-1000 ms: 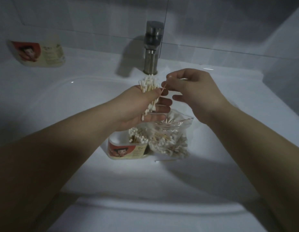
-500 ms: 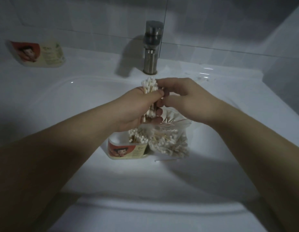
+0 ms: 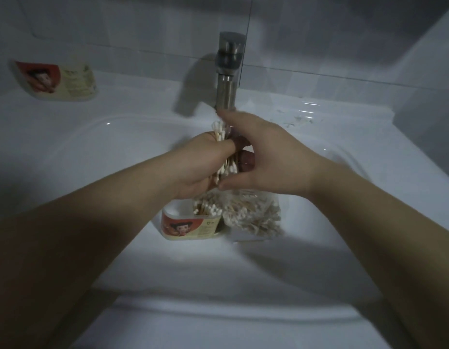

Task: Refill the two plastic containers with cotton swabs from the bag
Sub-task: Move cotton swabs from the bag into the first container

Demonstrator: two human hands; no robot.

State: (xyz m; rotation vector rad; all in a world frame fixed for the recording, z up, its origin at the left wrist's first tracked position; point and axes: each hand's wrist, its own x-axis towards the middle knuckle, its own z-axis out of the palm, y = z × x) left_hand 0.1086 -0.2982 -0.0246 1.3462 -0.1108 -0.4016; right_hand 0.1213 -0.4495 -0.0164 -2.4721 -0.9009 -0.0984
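Observation:
My left hand [image 3: 202, 163] grips an upright bundle of cotton swabs [image 3: 219, 131] above the sink basin. My right hand [image 3: 273, 157] reaches over it from the right, forefinger on the top tips and thumb against the bottom tips, pinching the bundle lengthwise. Directly below stands an open plastic container [image 3: 190, 226] with a red and cream label, partly filled with swabs at its right side. A clear bag of swabs [image 3: 253, 214] lies against the container's right side. The second container [image 3: 57, 80], same label, lies on the counter at far left.
A steel faucet [image 3: 228, 71] rises just behind my hands. The white sink rim [image 3: 218, 308] runs across the foreground. Tiled walls close off the back and the right. Some small bits lie on the counter at back right [image 3: 299, 119].
My right hand has come down from pinching at the bundle's top and now spans it end to end. Both hands have dropped a little toward the container.

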